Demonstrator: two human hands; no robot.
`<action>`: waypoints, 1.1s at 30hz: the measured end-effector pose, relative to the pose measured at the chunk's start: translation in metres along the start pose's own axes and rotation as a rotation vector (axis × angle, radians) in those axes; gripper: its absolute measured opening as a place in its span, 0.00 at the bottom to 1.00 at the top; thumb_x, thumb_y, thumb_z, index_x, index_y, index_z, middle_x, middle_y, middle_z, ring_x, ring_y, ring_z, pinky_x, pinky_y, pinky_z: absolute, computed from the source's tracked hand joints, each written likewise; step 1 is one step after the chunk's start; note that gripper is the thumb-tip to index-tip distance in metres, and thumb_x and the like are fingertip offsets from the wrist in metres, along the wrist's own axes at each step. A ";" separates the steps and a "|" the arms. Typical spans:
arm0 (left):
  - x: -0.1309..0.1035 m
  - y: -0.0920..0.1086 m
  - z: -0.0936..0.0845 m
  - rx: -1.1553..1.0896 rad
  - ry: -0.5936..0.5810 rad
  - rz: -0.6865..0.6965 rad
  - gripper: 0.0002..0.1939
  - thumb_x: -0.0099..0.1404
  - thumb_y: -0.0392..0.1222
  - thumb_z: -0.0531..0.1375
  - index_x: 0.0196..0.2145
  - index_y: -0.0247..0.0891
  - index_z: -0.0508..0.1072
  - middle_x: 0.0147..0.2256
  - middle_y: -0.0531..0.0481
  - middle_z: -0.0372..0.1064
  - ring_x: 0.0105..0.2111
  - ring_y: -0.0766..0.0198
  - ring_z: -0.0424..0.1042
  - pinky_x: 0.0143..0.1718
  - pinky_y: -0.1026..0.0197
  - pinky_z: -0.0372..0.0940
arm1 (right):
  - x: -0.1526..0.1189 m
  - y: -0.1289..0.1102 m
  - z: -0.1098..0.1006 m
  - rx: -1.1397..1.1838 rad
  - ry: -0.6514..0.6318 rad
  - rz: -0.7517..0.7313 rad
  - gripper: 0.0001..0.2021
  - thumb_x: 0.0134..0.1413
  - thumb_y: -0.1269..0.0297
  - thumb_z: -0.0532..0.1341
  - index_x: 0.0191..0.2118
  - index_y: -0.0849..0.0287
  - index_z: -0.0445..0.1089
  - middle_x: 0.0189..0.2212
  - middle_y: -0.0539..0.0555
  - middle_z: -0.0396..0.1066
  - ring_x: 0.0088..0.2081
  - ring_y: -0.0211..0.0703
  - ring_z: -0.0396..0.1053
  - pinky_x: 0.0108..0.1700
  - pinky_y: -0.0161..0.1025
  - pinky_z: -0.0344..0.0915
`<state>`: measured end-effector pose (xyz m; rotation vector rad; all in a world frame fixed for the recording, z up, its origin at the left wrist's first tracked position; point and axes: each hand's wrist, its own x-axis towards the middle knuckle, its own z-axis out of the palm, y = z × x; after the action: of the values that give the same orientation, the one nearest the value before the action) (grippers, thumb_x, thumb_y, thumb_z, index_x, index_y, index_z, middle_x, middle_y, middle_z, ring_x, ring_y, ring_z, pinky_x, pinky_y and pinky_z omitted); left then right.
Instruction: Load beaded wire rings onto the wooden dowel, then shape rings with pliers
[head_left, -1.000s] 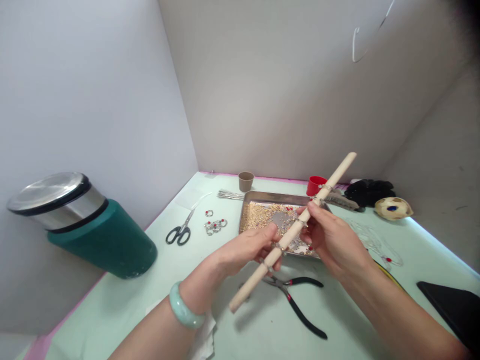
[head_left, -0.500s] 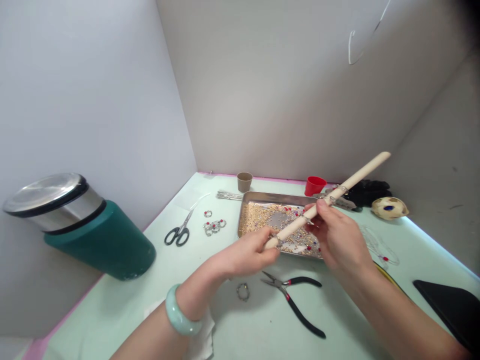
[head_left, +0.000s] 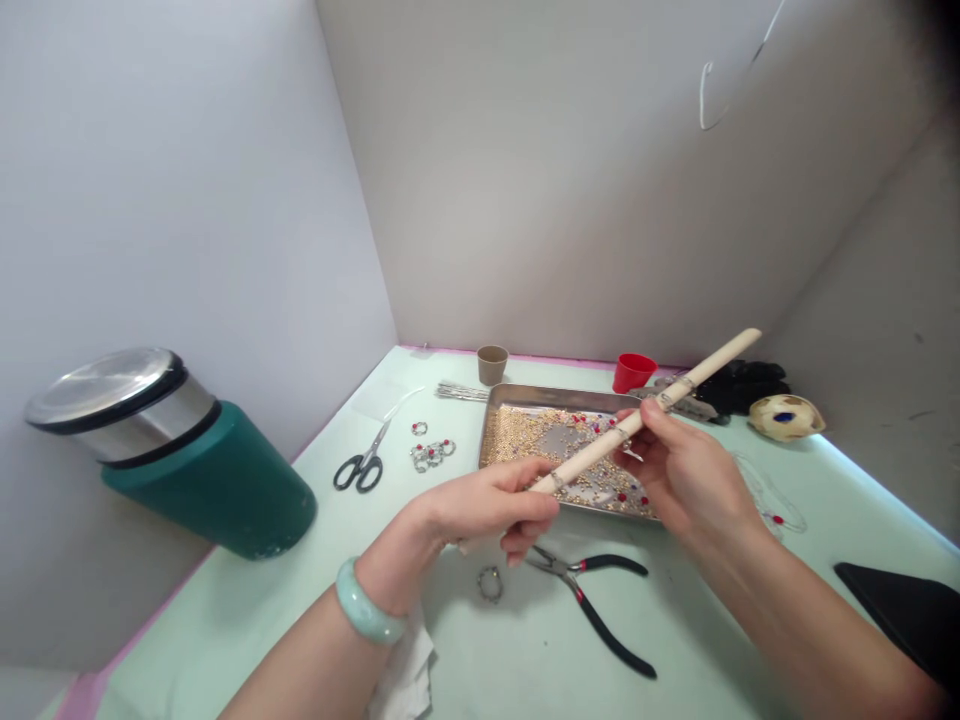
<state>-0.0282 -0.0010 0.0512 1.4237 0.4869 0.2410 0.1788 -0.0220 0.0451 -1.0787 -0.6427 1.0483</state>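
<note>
My left hand (head_left: 491,505), below a pale green bangle (head_left: 369,606), is closed around the lower end of a pale wooden rod (head_left: 589,456). My right hand (head_left: 694,470) pinches the same rod farther up, between thumb and fingers. The rod slants up to the right over a metal tray (head_left: 525,395) of gold beads and red and blue ones. Several thin wire rings (head_left: 679,388) sit round the rod. Under my hands lie black-handled pliers (head_left: 592,590), jaws apart, and a beaded ring (head_left: 490,583).
Left are scissors (head_left: 364,468), beaded rings (head_left: 431,455) and a large green tumbler (head_left: 217,480). Behind stand a brown cup (head_left: 492,365), a red cup (head_left: 634,372) and a bundle of wires (head_left: 461,391). A patterned round object (head_left: 786,417) and a black flat object (head_left: 896,610) lie right.
The rod's upper end has dipped and shifted slightly left, so it slants less steeply. Fingers of my left hand now show below the rod. Both hands keep hold of it.
</note>
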 end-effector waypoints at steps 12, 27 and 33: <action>0.004 -0.003 0.004 0.408 0.145 -0.047 0.13 0.63 0.51 0.53 0.35 0.38 0.64 0.24 0.55 0.62 0.23 0.68 0.63 0.27 0.63 0.60 | -0.009 0.017 0.013 -0.101 0.042 -0.065 0.15 0.43 0.51 0.66 0.23 0.59 0.69 0.25 0.48 0.63 0.29 0.36 0.62 0.28 0.33 0.63; 0.002 0.009 0.013 0.696 0.333 -0.033 0.19 0.61 0.48 0.54 0.48 0.38 0.64 0.26 0.54 0.61 0.25 0.67 0.60 0.25 0.63 0.55 | 0.002 0.006 0.002 -0.068 0.131 -0.008 0.12 0.49 0.57 0.63 0.23 0.61 0.70 0.26 0.50 0.66 0.28 0.34 0.63 0.25 0.30 0.64; 0.001 0.008 0.016 0.804 0.390 -0.011 0.16 0.62 0.45 0.51 0.47 0.39 0.64 0.26 0.54 0.62 0.25 0.65 0.61 0.26 0.61 0.56 | 0.005 0.005 -0.003 -0.068 0.158 -0.014 0.12 0.46 0.57 0.65 0.24 0.61 0.70 0.26 0.49 0.65 0.28 0.34 0.63 0.25 0.29 0.64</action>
<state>-0.0187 -0.0131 0.0602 2.1674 0.9825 0.3366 0.1815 -0.0184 0.0387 -1.2022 -0.5609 0.9239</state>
